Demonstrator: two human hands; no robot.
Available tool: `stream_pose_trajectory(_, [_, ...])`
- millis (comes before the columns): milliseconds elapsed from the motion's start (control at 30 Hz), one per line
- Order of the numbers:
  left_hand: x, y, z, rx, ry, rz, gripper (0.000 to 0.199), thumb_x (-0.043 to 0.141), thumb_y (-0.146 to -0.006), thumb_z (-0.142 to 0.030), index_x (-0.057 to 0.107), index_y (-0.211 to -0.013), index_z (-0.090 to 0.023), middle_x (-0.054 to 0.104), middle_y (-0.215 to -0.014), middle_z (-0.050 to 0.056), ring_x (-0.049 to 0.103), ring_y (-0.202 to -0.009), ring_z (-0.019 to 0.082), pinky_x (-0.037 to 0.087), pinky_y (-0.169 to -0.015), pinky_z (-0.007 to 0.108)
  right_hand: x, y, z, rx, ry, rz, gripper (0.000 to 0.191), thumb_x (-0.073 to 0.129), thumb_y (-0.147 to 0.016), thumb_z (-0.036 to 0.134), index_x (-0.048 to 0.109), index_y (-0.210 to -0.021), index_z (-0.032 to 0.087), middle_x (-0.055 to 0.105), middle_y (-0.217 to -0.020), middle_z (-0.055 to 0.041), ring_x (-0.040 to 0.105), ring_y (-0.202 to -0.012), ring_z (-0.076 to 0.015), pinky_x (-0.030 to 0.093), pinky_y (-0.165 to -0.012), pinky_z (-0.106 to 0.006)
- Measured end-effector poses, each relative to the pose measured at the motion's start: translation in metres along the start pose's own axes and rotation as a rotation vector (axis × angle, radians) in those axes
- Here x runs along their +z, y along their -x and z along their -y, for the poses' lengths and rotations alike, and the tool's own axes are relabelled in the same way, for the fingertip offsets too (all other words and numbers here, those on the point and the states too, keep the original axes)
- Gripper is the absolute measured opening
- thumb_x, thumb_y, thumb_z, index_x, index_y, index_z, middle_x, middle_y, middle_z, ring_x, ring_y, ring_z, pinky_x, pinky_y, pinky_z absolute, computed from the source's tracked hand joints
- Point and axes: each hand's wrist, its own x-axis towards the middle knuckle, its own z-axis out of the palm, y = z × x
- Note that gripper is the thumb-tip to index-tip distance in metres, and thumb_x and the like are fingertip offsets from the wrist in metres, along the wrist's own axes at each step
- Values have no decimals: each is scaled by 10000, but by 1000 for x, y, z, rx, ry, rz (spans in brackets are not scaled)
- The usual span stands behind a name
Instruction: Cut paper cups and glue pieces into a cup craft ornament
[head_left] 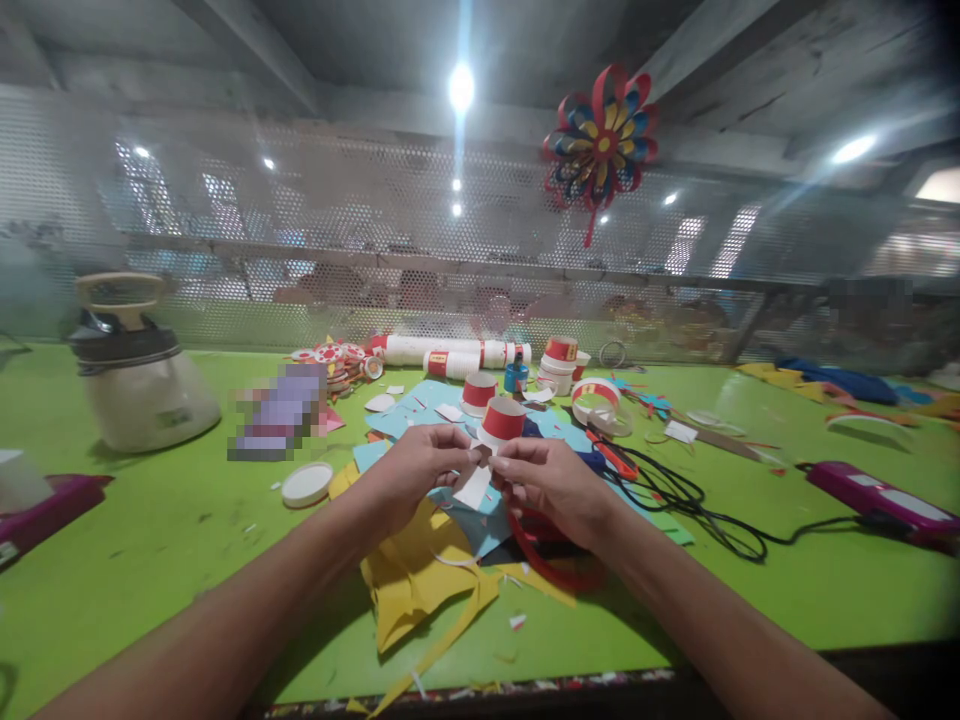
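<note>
My left hand (431, 465) and my right hand (551, 480) meet over the middle of the table, thumbs and fingertips pinched close together. Between them is a small white paper piece (474, 487), gripped from both sides; its upper part is hidden by my fingers. Just beyond my fingertips a red-and-white paper cup (502, 418) stands upside down, with a second red-and-white cup (478, 392) behind it. Light blue paper (487, 535) and crumpled yellow paper (416, 570) lie below my hands. Red scissor-like handles (551, 555) are partly covered by my right hand.
A white kettle-shaped jug (142, 390) stands at the left on the green table (187, 560). Stacked paper cups (442, 352) lie at the back. A blue bottle (516, 376) stands nearby. Black cable (720, 510) runs to a purple power strip (877, 500) at right. A paper flower (604, 145) hangs above.
</note>
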Motion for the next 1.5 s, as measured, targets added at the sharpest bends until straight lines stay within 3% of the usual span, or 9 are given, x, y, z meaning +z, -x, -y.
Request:
stream_pose_trajectory(733, [0, 0, 5, -6, 2, 13, 175, 695, -630, -225, 544, -593, -145, 489, -508, -29, 374, -470, 71, 235, -487, 242, 0, -2, -2, 10, 15, 53, 225, 755, -676, 317, 645, -698, 122, 597, -608, 3, 517, -517, -79, 405, -469, -209])
stream_pose_trajectory(1000, [-1, -1, 9, -8, 26, 59, 166, 702, -623, -216, 553, -622, -141, 451, -489, -51, 356, -455, 61, 223, -473, 233, 0, -1, -2, 32, 49, -16, 283, 736, -690, 387, 606, -676, 137, 580, -564, 28, 463, -409, -50, 367, -401, -195])
stream_pose_trajectory(1500, [-1, -2, 12, 8, 0, 83, 197, 701, -674, -267, 548, -674, -143, 442, -494, -56, 338, -457, 61, 203, -472, 229, 1, -3, -4, 15, 111, -57, 312, 701, -709, 424, 623, -653, 127, 593, -567, 14, 471, -396, -52, 376, -353, -182])
